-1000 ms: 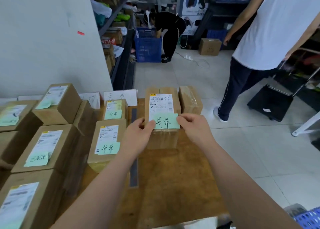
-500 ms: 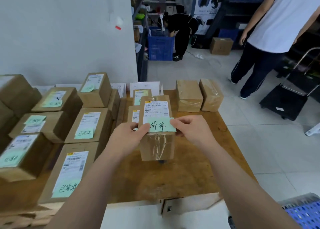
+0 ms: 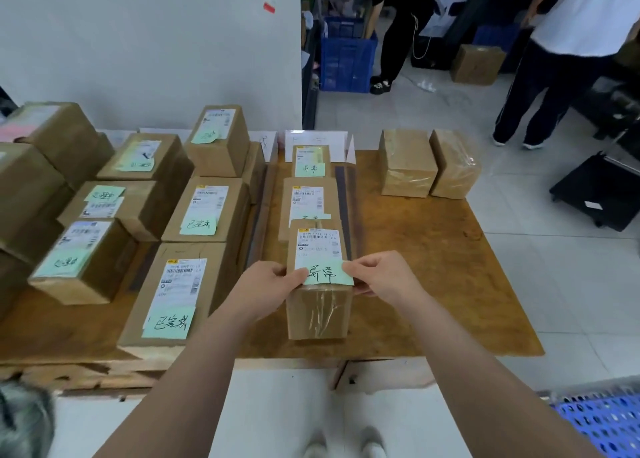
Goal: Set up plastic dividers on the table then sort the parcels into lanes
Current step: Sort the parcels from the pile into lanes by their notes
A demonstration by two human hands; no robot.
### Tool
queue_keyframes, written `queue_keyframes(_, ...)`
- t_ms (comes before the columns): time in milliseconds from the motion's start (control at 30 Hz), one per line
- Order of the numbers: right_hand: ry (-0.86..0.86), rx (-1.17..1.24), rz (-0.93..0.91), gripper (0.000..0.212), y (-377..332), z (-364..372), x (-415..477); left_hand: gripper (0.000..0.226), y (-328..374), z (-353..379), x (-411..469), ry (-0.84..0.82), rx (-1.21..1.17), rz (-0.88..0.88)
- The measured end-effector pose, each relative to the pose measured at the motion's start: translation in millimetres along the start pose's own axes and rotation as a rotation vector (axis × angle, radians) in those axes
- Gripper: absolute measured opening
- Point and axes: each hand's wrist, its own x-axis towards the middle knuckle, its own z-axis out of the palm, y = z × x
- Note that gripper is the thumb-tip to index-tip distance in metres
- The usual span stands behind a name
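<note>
Shifted since prev. frame: parcel (image 3: 317, 312) drawn nearer front edge and lower; two lane parcels (image 3: 304, 204) behind it now uncovered.
Table (image 3: 433, 267): brown top, L half loaded.
L-side parcels (image 3: 180, 298): in rows, some stacked, green slips on tops.
Plain boxes (image 3: 407, 163): two, far R, side by side.
Lane parcels: in line betw. two clear dividers (image 3: 344, 197).
Parcel: near end of same lane, just in front of 2nd lane parcel; contact w/ table not determinable.
L hand (image 3: 266, 293): fingers curled on parcel's L side, thumb on top.
R hand (image 3: 384, 275): gripping parcel's R side, thumb on R edge of note (image 3: 329, 274).
Note: green, handwritten, on parcel top at near edge.
</note>
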Motion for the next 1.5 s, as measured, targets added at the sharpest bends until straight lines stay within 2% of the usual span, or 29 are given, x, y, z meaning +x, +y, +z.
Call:
queue_keyframes(267,-0.045,-0.027,0.065,0.011,32.1,18.7,11.7,0.025,-33.3,18.4,15.0,-0.049,0.008,-0.025)
queue_keyframes(533,-0.018,-0.119,0.095,0.017,45.9,34.2,10.8,0.022,-56.6,32.8,20.3,-0.049,0.047,-0.069)
queue_keyframes(833,0.013,-0.191,0.048,0.017,44.2,37.5,12.8,0.028,-57.0,33.0,20.1,-0.029,0.106,-0.039)
queue_keyframes(867,0.025,-0.209,0.035,0.016,42.2,36.6,11.9,0.028,-54.3,31.4,19.4,-0.021,0.119,-0.033)
queue_keyframes(967,0.087,-0.278,-0.011,0.040,31.6,28.0,8.3,0.025,-40.4,24.8,15.9,0.026,0.194,-0.003)
queue_keyframes(1067,0.131,-0.316,-0.075,0.041,21.4,13.6,5.6,0.029,-19.0,16.2,11.5,0.122,0.309,0.065)
queue_keyframes(1167,0.218,-0.410,-0.128,0.042,11.4,-7.6,5.3,0.017,8.0,9.7,10.8,0.188,0.401,0.147)
queue_keyframes(1267,0.314,-0.552,-0.153,0.045,4.3,-37.9,5.7,0.039,40.6,10.1,12.1,0.244,0.593,0.224)
queue_keyframes(1367,0.379,-0.632,-0.159,0.046,-1.5,-73.5,3.1,0.041,77.4,18.1,16.9,0.282,0.765,0.338)
queue_keyframes(1500,0.450,-0.662,-0.138,0.046,0.0,-120.0,2.8,0.043,121.4,38.6,30.1,0.271,0.842,0.445)
